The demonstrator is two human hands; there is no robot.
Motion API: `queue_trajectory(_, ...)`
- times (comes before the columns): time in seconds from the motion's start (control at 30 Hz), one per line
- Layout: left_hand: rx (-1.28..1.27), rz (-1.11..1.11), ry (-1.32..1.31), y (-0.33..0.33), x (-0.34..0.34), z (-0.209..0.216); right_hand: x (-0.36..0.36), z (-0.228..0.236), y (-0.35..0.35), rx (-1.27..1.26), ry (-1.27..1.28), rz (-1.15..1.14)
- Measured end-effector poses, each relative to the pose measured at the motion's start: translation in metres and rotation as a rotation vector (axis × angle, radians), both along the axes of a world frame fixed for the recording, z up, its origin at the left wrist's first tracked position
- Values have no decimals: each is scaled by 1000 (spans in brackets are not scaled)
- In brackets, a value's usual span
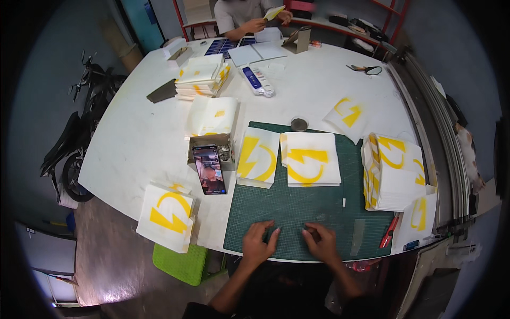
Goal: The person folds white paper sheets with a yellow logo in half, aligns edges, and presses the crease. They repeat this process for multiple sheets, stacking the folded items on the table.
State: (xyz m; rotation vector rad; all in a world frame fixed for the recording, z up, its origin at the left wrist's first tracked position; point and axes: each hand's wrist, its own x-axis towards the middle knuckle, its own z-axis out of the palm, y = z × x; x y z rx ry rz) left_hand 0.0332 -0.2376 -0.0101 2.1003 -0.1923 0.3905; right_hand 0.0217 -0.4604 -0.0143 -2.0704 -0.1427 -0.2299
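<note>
sheets (pixel 313 159) lie on the mat (pixel 297 204), on its far half; left hand (pixel 258 242) and right hand (pixel 320 242) are at its near edge, each grip apart, empty. pinching sheets by their edges should keep them flat.

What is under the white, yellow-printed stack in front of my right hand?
Green cutting mat borders the near and right edges of the white stack; what lies beneath is covered.
</note>
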Motion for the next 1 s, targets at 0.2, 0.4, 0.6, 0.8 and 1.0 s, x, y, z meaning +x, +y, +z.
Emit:
queue_trajectory(0.2, 65, -15, -79, -2, -2, -8, -32, -30, -1, 77, -94, -340)
queue_trajectory(0.4, 130, -22, -190, -5, -6, -10, -29, -26, -1, 74, -141, -282)
queue_trajectory(0.6, 169, -24, -214, -6, -8, -10, -27, -21, -3, 30, -202, -238)
queue_trajectory(0.8, 198, -6, -213, -4, -8, -20, -30, -24, 0, 87, -159, -255)
queue_trajectory(1.0, 202, 11, -176, -7, -9, -19, -31, -23, -3, 27, -208, -181)
